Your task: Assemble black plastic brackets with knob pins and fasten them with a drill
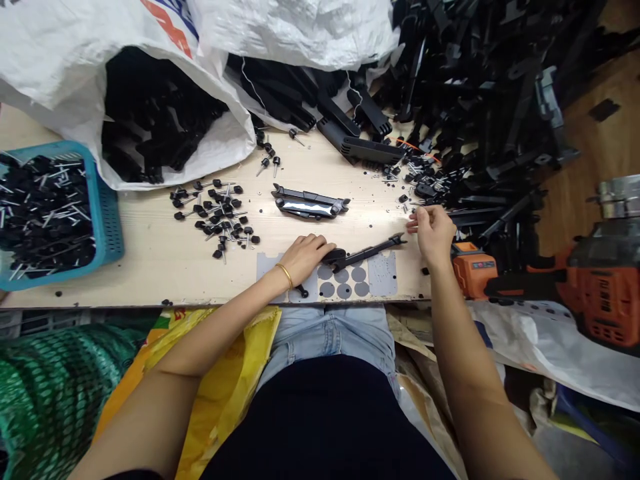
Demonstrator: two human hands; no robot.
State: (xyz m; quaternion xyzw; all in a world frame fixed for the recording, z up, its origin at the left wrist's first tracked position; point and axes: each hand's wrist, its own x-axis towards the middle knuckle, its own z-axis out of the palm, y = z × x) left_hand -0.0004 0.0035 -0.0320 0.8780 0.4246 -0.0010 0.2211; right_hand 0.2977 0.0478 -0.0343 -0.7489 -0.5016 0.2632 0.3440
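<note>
My left hand (303, 259), with a gold bangle at its wrist, is closed on the left end of a black plastic folding arm (367, 255). The arm slants up to the right, and its forked tip points toward my other hand. Just beyond that tip is my right hand (434, 232), fingers curled and pinched together over the table; whatever lies between the fingertips is too small to make out. Under the held arm lies a grey sheet with round discs (343, 291). Farther back, a similar black folded assembly (311, 203) rests on the table.
Black-headed knob screws (220, 217) lie loose at left, beside a blue basket (107, 220) full of more. White sacks (210, 150) of black parts stand behind. Small screws (425, 177) and heaped black parts (515, 133) are at right, near an orange power tool (607, 300).
</note>
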